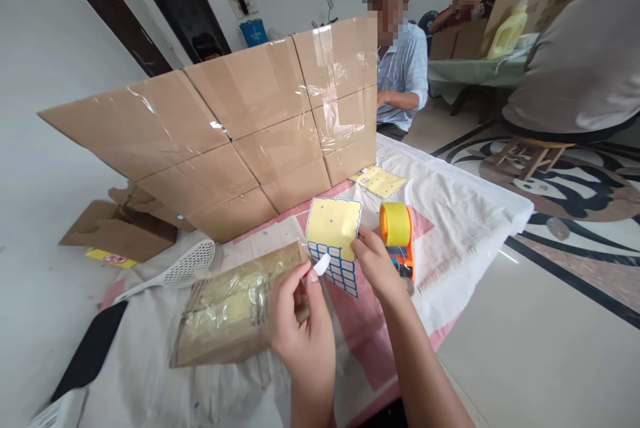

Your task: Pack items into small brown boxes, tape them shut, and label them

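My right hand [376, 263] pinches a yellow sticker sheet [334, 241] with blue-edged white labels and holds it up above the table. My left hand [300, 325] pinches a small white label [321, 264] between thumb and forefinger, just peeled beside the sheet's lower edge. Under my left hand lies a flat cardboard parcel wrapped in clear tape [233, 308]. A tape dispenser with a yellow roll [397, 235] stands right behind my right hand.
A taped cardboard wall [240, 135] stands across the cloth-covered table [465, 215]. A white slotted scoop [175, 271], a second yellow sheet [380, 181] and a black object [90, 351] lie about. A seated person [400, 68] sits behind; others farther right.
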The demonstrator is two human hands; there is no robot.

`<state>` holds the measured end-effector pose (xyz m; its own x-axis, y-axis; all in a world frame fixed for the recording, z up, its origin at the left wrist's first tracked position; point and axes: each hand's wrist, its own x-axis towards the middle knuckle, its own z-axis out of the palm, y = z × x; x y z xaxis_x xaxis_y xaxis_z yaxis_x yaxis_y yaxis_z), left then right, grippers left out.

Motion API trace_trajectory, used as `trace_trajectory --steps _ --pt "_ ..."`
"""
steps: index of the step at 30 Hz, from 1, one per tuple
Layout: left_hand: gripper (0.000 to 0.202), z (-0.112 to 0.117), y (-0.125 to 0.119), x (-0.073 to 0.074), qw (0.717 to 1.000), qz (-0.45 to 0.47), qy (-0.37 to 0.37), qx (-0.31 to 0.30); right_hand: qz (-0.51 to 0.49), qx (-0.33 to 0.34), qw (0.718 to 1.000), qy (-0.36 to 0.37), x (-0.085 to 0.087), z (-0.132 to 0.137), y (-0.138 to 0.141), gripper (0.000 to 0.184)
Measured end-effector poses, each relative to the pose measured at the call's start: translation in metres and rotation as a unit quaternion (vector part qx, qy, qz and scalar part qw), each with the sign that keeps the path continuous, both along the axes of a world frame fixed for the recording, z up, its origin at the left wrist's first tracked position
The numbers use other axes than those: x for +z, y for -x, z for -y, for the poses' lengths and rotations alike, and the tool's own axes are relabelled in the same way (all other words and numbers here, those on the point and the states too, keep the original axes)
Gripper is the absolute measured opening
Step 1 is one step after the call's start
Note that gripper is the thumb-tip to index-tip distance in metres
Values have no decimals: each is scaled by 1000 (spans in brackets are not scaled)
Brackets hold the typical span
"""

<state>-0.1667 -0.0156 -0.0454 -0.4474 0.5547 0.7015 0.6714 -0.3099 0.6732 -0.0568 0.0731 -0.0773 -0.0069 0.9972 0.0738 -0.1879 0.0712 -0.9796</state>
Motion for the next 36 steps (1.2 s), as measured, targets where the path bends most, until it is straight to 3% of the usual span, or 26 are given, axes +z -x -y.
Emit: trace_trajectory --steps 3,6,8,11,13,15,20,25,27,28,32,34,36 --pt "19 0 0 1 1000 6 -11 1 158 -69 985 -18 -14 -17 4 57" --pt "18 2 1 4 999 -1 -35 7 262 -142 952 -69 -11 -19 -1 64" --pt "18 4 2 7 999 -18 -45 21 296 -120 935 -153 4 -6 -10 51" --pt "17 7 6 11 997 -36 -50 46 323 -3 901 -290 36 28 -19 28" --pt "18 10 9 13 997 -32 -54 52 339 33 873 -348 53 48 -16 26" --pt "17 12 11 13 997 -17 -54 49 352 17 856 -378 60 60 -6 31" --pt "16 14 13 12 996 8 -54 66 330 -73 848 -407 46 61 23 47" --pt "17 18 13 10 997 22 -47 65 231 -171 830 -478 32 58 33 26" --pt "18 20 16 11 997 32 -40 57 200 -189 843 -462 32 58 35 24" --pt "19 20 20 12 997 36 -39 64 177 -186 865 -431 31 57 37 23" --pt "19 17 56 18 977 24 -54 203 10 -102 981 -163 20 44 42 19" --pt "20 18 85 18 961 19 -44 272 -74 -40 996 -39 7 34 44 15" --pt "24 22 117 13 954 22 -13 299 -115 10 993 28 -5 26 45 15"
